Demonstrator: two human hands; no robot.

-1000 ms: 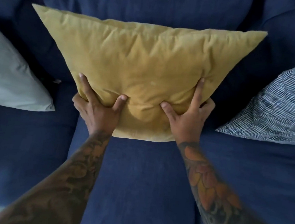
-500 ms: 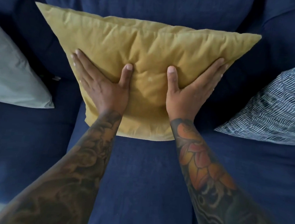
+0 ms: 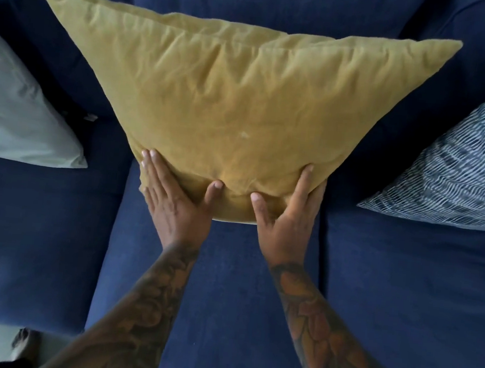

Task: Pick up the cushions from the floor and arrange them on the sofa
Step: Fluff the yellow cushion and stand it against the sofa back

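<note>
Navy sofa [image 3: 226,285] | yellow cushion [image 3: 236,104] upright (centre seat) | both hands' grip spread flat

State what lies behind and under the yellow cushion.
Behind the yellow cushion stands the sofa backrest; under it, the middle seat. Anything between cushion and sofa is covered.

Cushions and sofa cut off by the frame; palms hidden against the fabric

The pale grey cushion [image 3: 21,117] at the left end of the dark blue fabric sofa [image 3: 226,285] runs off the left edge, and the blue-and-white striped cushion [image 3: 455,179] runs off the right; its pattern is smeared. The mustard yellow square cushion [image 3: 236,104] hides the backrest behind it. The palm of the left hand [image 3: 175,204] and the right hand [image 3: 286,220] cannot be seen. A dark blurred shape [image 3: 23,340] at the sofa's front left corner is unidentifiable.
</note>
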